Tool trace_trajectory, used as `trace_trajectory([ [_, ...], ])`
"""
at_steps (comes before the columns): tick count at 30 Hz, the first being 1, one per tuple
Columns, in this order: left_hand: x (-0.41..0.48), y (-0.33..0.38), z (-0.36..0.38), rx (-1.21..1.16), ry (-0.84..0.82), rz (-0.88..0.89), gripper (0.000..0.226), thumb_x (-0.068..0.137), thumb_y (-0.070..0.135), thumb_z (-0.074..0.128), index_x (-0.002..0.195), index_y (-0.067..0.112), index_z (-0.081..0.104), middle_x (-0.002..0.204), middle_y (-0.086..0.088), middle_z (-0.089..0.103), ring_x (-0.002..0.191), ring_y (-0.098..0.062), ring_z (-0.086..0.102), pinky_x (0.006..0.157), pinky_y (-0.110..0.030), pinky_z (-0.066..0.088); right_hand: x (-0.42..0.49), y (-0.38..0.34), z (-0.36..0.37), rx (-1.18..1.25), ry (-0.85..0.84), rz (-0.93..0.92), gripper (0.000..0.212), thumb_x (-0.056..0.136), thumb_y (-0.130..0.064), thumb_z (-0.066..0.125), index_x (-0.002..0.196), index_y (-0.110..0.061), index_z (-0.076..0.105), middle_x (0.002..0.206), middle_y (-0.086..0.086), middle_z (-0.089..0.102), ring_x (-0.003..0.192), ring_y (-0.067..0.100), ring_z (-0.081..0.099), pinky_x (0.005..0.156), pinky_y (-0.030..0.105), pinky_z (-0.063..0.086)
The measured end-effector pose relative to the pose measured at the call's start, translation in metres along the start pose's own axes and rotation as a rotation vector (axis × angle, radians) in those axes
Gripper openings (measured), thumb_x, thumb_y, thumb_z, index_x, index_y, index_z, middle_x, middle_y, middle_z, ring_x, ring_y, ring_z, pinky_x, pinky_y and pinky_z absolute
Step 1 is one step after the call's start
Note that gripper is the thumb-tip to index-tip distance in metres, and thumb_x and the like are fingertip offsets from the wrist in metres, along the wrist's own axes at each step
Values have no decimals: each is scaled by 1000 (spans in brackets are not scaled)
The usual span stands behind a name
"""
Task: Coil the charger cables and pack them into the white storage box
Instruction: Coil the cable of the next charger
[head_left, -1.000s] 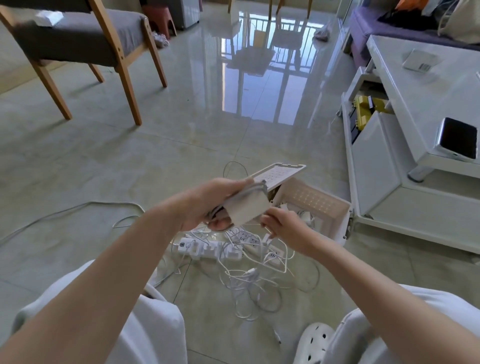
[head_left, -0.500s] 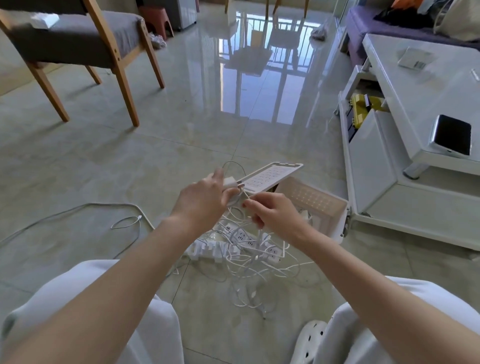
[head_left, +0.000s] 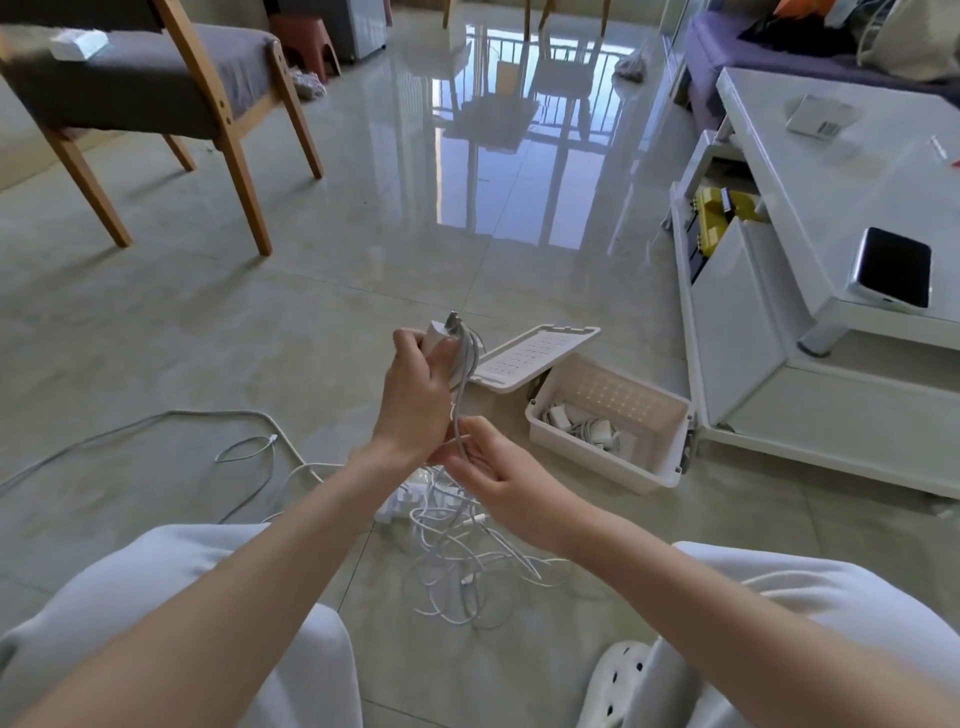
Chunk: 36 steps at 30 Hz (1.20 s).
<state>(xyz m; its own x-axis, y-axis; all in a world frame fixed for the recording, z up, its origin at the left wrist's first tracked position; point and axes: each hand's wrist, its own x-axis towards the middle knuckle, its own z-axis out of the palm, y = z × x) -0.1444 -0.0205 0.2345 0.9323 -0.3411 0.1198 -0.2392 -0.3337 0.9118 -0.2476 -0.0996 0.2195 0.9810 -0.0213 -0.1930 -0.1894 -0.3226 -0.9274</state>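
Note:
My left hand (head_left: 415, 395) grips a white charger block (head_left: 435, 333) with loops of its white cable (head_left: 466, 353) wound beside it. My right hand (head_left: 488, 467), just below, pinches the same cable where it runs down. A tangle of white cables (head_left: 467, 561) and a white power strip (head_left: 400, 501), partly hidden by my arms, lie on the floor under my hands. The white storage box (head_left: 649, 470) stands open to the right, with chargers and coiled cables (head_left: 582, 426) inside. Its lid (head_left: 535, 356) lies at the box's far left corner.
A long white cable (head_left: 156, 421) trails left over the tiled floor. A wooden chair (head_left: 156, 88) stands at the far left. A white low table (head_left: 831, 208) with a phone (head_left: 891, 267) fills the right side. My knees and a white shoe (head_left: 618, 686) are at the bottom.
My left hand rose and turned, lifting the charger with cable loops gathered on it. My right hand dropped below it along the cable. The box interior came into view.

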Motion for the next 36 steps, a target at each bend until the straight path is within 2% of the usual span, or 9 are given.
trace_trajectory([
  [3, -2, 12, 3, -305, -30, -179, 33, 97, 47, 37, 95, 14, 40, 90, -5, 56, 82, -35, 65, 79, -52, 53, 1, 2, 1, -150, -24, 26, 21, 100, -21, 39, 114, -14, 53, 112, -1, 67, 106, 15, 62, 97, 34, 47],
  [5, -3, 22, 4, -580, -73, -358, 36, 101, 42, 31, 100, 9, 46, 90, -11, 61, 70, -35, 68, 80, -55, 53, 4, 11, 2, -249, -65, 29, 28, 101, -16, 34, 105, -10, 60, 109, 2, 68, 103, 13, 62, 95, 25, 44],
  [9, -7, 39, 1, -1006, -167, -681, 40, 102, 38, 28, 95, 6, 51, 60, -17, 67, 46, -29, 63, 49, -39, 57, 11, 34, 4, -303, -141, 23, 34, 101, -15, 32, 100, -7, 65, 110, 4, 67, 102, 10, 59, 94, 18, 39],
  [13, -10, 46, -6, -1059, -267, -713, 41, 102, 32, 31, 97, 0, 57, 62, -16, 66, 46, -23, 59, 41, -24, 50, 15, 53, -5, -377, -217, 52, 31, 101, -18, 36, 100, -9, 65, 109, 3, 66, 97, 9, 57, 92, 21, 41],
  [20, -23, 54, -20, -1090, -511, -621, 37, 97, 22, 28, 97, -3, 56, 69, -14, 59, 41, -16, 51, 36, -19, 42, 19, 77, -25, -540, -251, 133, 27, 98, -11, 38, 93, -5, 63, 99, 6, 66, 91, 17, 59, 86, 26, 43],
  [24, -22, 55, -26, -942, -587, -542, 34, 87, 26, 38, 91, -2, 58, 71, -15, 55, 36, -15, 45, 35, -17, 37, 19, 85, -27, -581, -234, 192, 27, 96, -8, 38, 93, 0, 63, 100, 11, 67, 95, 23, 61, 90, 32, 45],
  [29, -14, 52, -40, -588, -696, -558, 37, 89, 33, 39, 92, 0, 56, 67, -14, 48, 38, -15, 42, 35, -14, 29, 26, 74, -36, -497, -120, 169, 25, 99, -15, 41, 94, -5, 63, 96, 2, 66, 84, 11, 56, 75, 20, 37],
  [32, -12, 47, -45, -221, -811, -530, 41, 85, 42, 46, 93, 2, 52, 50, -3, 51, 34, -12, 43, 35, -13, 30, 28, 73, -46, -442, -15, 133, 25, 99, -19, 43, 89, -6, 63, 92, 1, 66, 81, 10, 58, 76, 24, 41],
  [36, -7, 19, -43, 398, -656, -301, 35, 96, 46, 44, 81, 14, 46, 57, -3, 53, 33, -10, 46, 41, -23, 36, 27, 60, -48, -414, 41, 92, 25, 99, -19, 44, 88, -3, 61, 86, -2, 63, 71, -3, 55, 66, 10, 40],
])
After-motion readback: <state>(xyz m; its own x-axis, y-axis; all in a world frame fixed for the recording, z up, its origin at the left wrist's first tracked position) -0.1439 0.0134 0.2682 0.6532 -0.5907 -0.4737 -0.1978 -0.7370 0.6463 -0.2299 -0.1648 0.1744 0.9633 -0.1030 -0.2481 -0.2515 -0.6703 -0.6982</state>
